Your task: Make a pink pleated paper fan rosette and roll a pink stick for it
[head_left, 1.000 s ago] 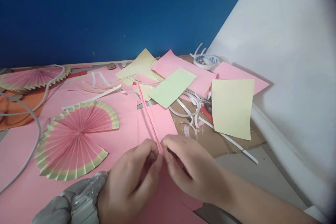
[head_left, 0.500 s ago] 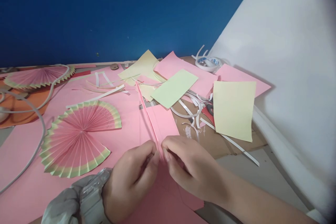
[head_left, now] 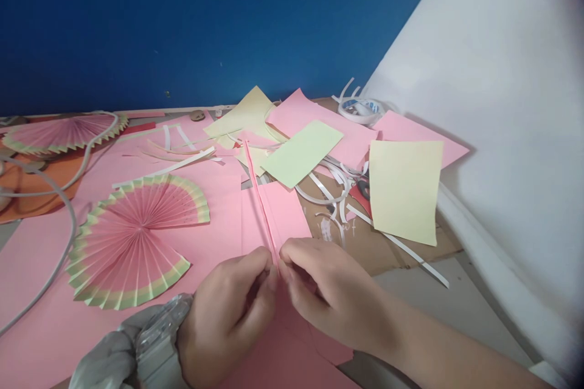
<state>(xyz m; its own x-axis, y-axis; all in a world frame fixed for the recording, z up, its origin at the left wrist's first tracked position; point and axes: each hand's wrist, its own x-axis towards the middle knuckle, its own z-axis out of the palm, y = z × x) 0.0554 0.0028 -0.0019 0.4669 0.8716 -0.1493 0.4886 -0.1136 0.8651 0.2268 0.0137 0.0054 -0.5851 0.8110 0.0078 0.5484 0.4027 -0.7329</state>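
Note:
Between my two hands is a narrow folded strip of pink paper (head_left: 259,191), its far end pointing away from me toward the pile of sheets. My left hand (head_left: 232,304) pinches the strip's near end from the left, thumb against bent fingers. From the right, my right hand (head_left: 326,289) pinches the same end, almost touching the left. The very end of the strip is hidden by my fingers. Left of my hands lies a pleated paper fan (head_left: 141,231), pink with a yellow-green rim, open in most of a circle. Pink paper sheets (head_left: 223,206) lie underneath.
A pale green sheet (head_left: 303,154), a pale yellow sheet (head_left: 405,191) and a pink sheet (head_left: 319,121) lie over white strips and brown cardboard (head_left: 387,255). A tape roll (head_left: 360,110) sits at the back. A second fan (head_left: 68,132) and a white cable (head_left: 73,219) are at left.
The far end of the pink strip has swung slightly to the right, and the strip looks a little straighter. Both hands keep their pinch in nearly the same place.

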